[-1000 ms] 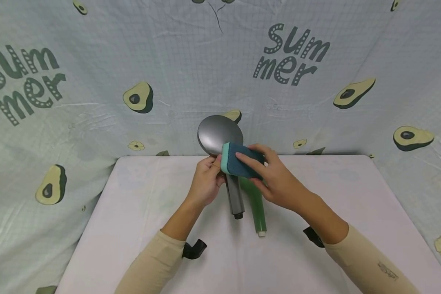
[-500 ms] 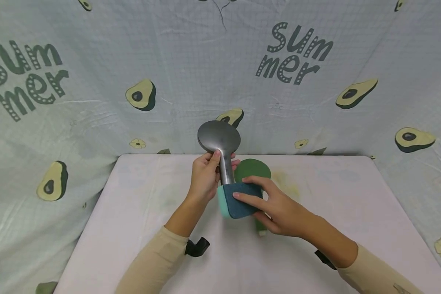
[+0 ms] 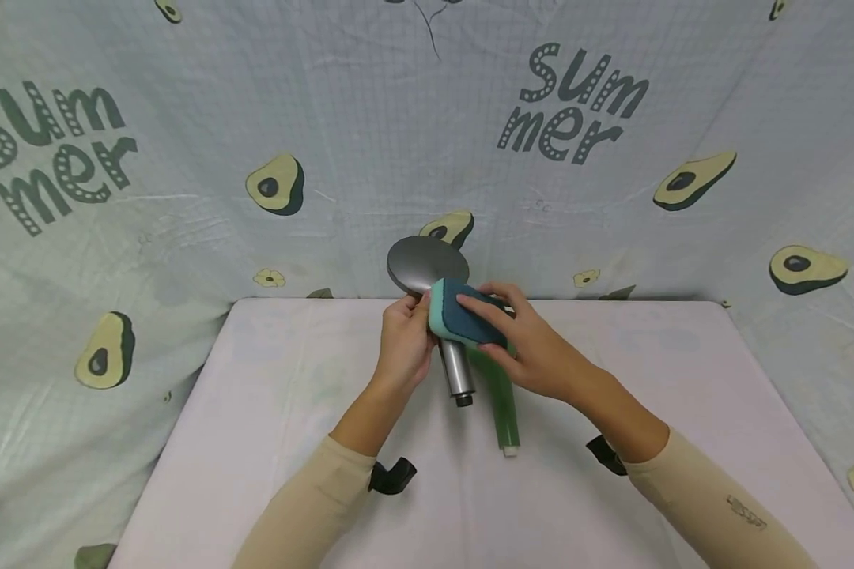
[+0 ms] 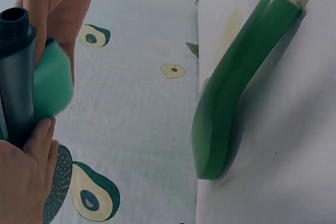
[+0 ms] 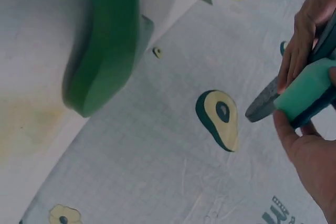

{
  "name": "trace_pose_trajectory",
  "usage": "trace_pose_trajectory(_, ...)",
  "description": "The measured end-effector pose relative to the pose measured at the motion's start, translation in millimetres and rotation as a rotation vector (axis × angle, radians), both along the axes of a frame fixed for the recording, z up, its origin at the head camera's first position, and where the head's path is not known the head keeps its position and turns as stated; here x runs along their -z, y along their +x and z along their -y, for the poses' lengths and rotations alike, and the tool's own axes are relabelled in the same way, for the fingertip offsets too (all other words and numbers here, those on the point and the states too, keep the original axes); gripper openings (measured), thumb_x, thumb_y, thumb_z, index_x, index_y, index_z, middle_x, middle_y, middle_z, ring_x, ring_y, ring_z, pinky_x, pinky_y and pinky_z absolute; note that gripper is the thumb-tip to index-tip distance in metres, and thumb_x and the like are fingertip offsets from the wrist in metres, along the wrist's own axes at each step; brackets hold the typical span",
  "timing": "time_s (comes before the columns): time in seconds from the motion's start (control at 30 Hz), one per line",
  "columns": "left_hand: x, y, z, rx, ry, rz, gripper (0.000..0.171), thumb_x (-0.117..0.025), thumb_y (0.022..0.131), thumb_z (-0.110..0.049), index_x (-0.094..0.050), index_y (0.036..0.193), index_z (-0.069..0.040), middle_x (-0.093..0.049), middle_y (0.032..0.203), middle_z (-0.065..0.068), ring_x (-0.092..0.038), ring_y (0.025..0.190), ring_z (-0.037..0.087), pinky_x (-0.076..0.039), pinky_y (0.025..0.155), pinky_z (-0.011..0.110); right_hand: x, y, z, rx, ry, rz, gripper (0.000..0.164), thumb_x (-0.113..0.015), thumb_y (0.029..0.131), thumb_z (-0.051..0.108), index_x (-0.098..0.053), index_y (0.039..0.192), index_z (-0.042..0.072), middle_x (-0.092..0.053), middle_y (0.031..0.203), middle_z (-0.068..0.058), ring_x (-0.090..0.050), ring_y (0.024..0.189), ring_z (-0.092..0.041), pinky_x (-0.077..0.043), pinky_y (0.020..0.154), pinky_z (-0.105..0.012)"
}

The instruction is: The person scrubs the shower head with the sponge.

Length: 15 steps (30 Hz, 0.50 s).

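In the head view my left hand (image 3: 403,344) grips a grey shower head (image 3: 423,262) by its neck, face turned away and handle slanting down toward me. My right hand (image 3: 544,352) pinches a sponge (image 3: 473,314), dark blue on one side and turquoise on the other. The sponge overlaps the neck, just above the bare lower handle. From the left wrist, the turquoise side of the sponge (image 4: 53,82) lies against the grey handle (image 4: 17,87). The right wrist view shows my fingers along the sponge (image 5: 307,90) edges.
A green shower head (image 3: 500,407) lies on the white table (image 3: 313,395) below my hands, its pale threaded end toward me. A patterned cloth (image 3: 356,142) with avocados and lettering hangs behind the table. Black straps (image 3: 393,476) sit at my wrists.
The sponge went from the neck down to the handle's lower end half a second ago, and is now back up at the neck. My left hand keeps its hold with little movement.
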State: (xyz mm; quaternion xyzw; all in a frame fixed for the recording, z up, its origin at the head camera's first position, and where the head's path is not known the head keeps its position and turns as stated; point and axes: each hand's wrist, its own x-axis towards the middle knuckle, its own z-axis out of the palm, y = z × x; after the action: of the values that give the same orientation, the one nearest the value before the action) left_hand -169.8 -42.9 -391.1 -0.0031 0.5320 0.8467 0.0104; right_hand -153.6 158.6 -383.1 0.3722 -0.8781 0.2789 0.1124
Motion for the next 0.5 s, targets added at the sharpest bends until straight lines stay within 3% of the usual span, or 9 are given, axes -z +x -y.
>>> trace_pose_trajectory(0.1,-0.6,-4.2,2,-0.006,0.027,0.007,0.039,-0.048,0.111,-0.015,-0.054,0.136,0.014,-0.071,0.109,0.022,-0.072,0.075,0.009,-0.062,0.074,0.022,7.4,9.4,-2,-0.097,0.004,0.017,0.064,-0.068,0.101,0.018,-0.040,0.159,0.024,-0.034,0.157,-0.016,-0.042,0.142,-0.032,-0.054,0.101,-0.049)
trace_pose_trajectory(0.2,-0.3,-7.6,5,0.014,0.033,0.008,0.039,-0.047,0.111,-0.016,-0.051,0.140,0.011,-0.068,0.123,0.032,-0.078,0.091,0.019,-0.062,0.091,0.036,13.7,20.3,-4,-0.200,0.031,-0.043,0.054,-0.059,0.106,0.031,-0.043,0.157,0.023,-0.034,0.156,-0.018,-0.042,0.140,-0.031,-0.054,0.100,-0.047)
trace_pose_trajectory(0.27,0.0,-9.1,7,0.032,0.027,0.009,0.039,-0.046,0.112,-0.018,-0.051,0.141,0.008,-0.069,0.122,0.030,-0.078,0.092,0.021,-0.059,0.095,0.043,14.7,25.1,-5,-0.233,0.052,-0.106,0.051,-0.054,0.107,0.038,-0.045,0.156,0.023,-0.036,0.156,-0.018,-0.044,0.138,-0.031,-0.056,0.098,-0.046)
trace_pose_trajectory(0.37,-1.3,-9.6,7,0.034,0.043,-0.003,0.039,-0.046,0.112,-0.019,-0.053,0.142,0.005,-0.069,0.122,0.027,-0.078,0.092,0.021,-0.059,0.095,0.046,11.9,23.7,-5,-0.210,0.047,-0.141,0.052,-0.060,0.105,0.035,-0.047,0.155,0.024,-0.037,0.155,-0.018,-0.043,0.139,-0.031,-0.056,0.098,-0.045)
trace_pose_trajectory(0.5,-4.0,-7.8,2,0.012,0.059,-0.026,0.038,-0.048,0.111,-0.017,-0.055,0.138,0.008,-0.069,0.120,0.020,-0.075,0.094,0.013,-0.062,0.088,0.031,3.3,9.4,-1,-0.078,-0.015,-0.093,0.065,-0.073,0.097,0.017,-0.045,0.156,0.022,-0.036,0.155,-0.019,-0.043,0.141,-0.034,-0.055,0.099,-0.047)
